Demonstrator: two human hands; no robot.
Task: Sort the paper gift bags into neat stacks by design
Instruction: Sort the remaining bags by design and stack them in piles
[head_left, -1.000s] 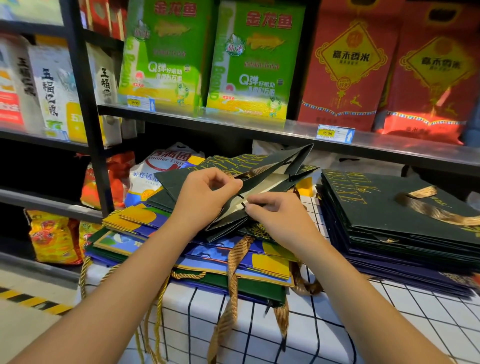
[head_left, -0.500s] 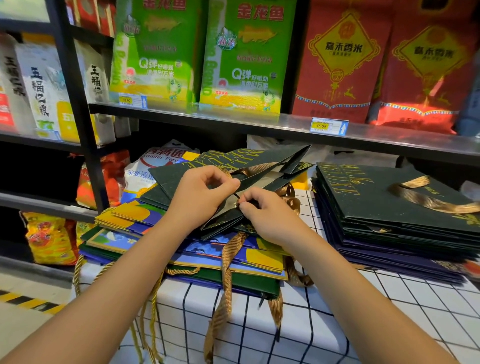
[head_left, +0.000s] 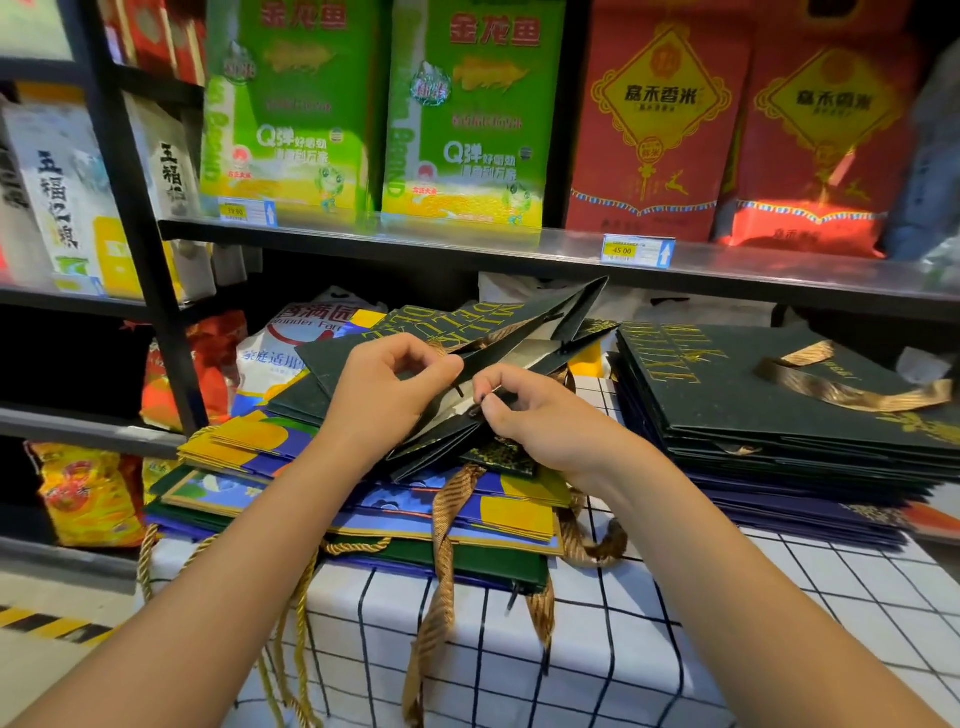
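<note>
Two hands work on one dark green gift bag (head_left: 519, 338) with gold letters. The bag is partly open at its mouth, and its pale inside shows. It sits on top of a messy pile (head_left: 363, 499) of blue, yellow and green bags on the left side of the surface (head_left: 779, 623), which has a white cloth with black lines.

The left hand (head_left: 384, 400) has a closed grip: its thumb and fingers pinch one edge of the bag's mouth. The right hand (head_left: 540, 415) has a closed grip too: its thumb and first finger pinch the other edge, just beside the left hand. The two hands are very near each other but do not touch.

A gold ribbon handle (head_left: 441, 561) hangs down from the pile over the front of the surface. Thin gold cords (head_left: 291, 623) hang down on the left.

On the right lies a neat stack (head_left: 779, 415) of dark green bags of the same kind, with purple bags under them. A gold ribbon (head_left: 852, 389) lies on top of it.

Behind, a shelf (head_left: 519, 249) holds green rice bags (head_left: 467, 114) and red rice bags (head_left: 660, 119).
</note>
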